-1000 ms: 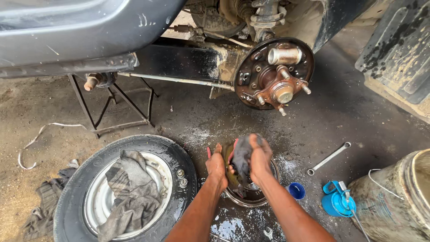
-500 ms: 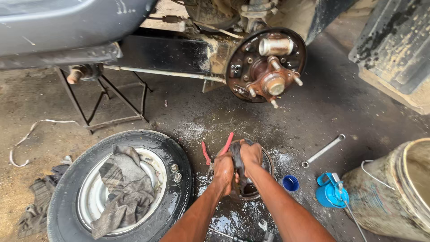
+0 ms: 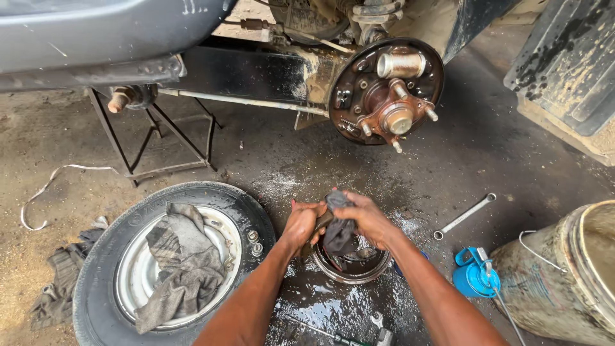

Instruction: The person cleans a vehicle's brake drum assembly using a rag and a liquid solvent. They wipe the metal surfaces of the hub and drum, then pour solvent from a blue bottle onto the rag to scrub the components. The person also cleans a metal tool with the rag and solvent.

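Observation:
My right hand (image 3: 366, 218) grips a dark wet rag (image 3: 338, 234) that hangs down into a round metal bowl (image 3: 356, 267) on the wet floor. My left hand (image 3: 301, 223) is closed around a small dark part held against the rag, just above the bowl's left rim. Both hands meet over the bowl. Above them, the car's bare wheel hub (image 3: 386, 91) with studs and rusty backing plate is exposed.
A removed wheel (image 3: 170, 263) lies flat at the left with a grey cloth (image 3: 182, 259) on it. A jack stand (image 3: 154, 144) holds the car. A spanner (image 3: 464, 216), blue can (image 3: 473, 277) and dirty bucket (image 3: 564, 275) sit at the right. A tool (image 3: 327, 334) lies near my arms.
My hands stay over the bowl, working the rag. The red-handled pliers seen beside my left hand half a second ago are hidden now. The view has shifted slightly.

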